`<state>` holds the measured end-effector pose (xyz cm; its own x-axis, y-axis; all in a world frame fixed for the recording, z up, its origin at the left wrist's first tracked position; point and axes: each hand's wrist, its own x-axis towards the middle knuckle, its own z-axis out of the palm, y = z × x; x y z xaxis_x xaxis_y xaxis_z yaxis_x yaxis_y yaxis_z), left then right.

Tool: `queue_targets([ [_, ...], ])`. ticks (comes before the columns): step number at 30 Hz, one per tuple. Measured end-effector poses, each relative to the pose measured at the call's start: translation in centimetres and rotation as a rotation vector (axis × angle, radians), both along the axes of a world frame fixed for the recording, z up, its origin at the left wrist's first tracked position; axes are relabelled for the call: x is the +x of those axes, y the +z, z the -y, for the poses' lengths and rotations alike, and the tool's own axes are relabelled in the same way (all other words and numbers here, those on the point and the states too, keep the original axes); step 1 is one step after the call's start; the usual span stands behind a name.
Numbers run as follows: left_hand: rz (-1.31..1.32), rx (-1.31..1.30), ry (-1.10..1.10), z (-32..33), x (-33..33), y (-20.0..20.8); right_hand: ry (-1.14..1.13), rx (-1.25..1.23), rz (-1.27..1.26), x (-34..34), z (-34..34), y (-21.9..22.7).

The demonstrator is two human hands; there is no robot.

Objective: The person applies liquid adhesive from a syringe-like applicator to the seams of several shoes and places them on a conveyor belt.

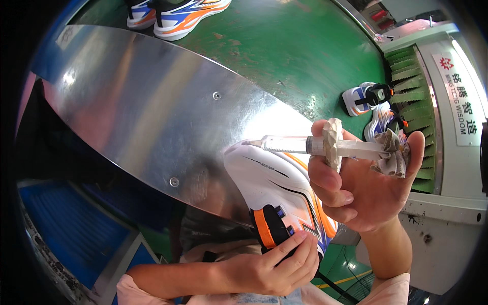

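Note:
A white sneaker (277, 180) with orange and blue trim leans its toe over the metal plate. Around its heel and collar, my left hand (282, 267) is closed, with fingers near the black and orange opening. My right hand (368, 201) grips a clear syringe (287, 144), held almost level, its flange wrapped in pale material. Beneath my right thumb, the plunger end is bundled in crumpled grey cloth (394, 155). The syringe tip points left at the front edge of the toe; whether it touches the shoe, I cannot tell.
The shiny metal plate (147, 101) borders a green conveyor belt (290, 51). Matching sneakers (188, 18) stand at the far left, and more shoes (361, 99) sit by the green strip curtain (414, 91) of a pale machine. A blue panel (76, 229) is lower left.

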<state>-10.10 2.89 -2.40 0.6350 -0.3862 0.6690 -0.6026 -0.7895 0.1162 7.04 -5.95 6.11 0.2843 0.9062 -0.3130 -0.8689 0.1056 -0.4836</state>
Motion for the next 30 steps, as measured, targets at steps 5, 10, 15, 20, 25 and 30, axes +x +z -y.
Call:
queue_targets([
  [5, 0.033, -0.006, 0.015, -0.2, 0.1, -0.3, 0.05, -0.082, 0.026, 0.8, -1.0, 0.7],
  [10, 0.046, 0.023, 0.006, -1.0, 0.8, 0.6, 0.077, -0.135, 0.035, 1.5, -2.1, 1.5],
  [15, 0.027, 0.023, -0.01, -1.2, 0.7, 0.7, 0.11, -0.188, 0.102, 1.1, -2.3, 2.0],
  [20, -0.001, -0.013, -0.022, -0.5, 0.0, -0.1, 0.093, -0.299, 0.4, -0.3, 0.3, 2.3],
  [25, -0.024, -0.033, -0.035, -0.5, 0.2, 0.0, -0.17, -0.098, 0.33, -2.9, 3.9, 1.1],
  [30, -0.091, -0.027, -0.018, -0.5, -0.1, 0.7, -0.222, -0.147, 0.36, -5.6, 8.1, 0.2],
])
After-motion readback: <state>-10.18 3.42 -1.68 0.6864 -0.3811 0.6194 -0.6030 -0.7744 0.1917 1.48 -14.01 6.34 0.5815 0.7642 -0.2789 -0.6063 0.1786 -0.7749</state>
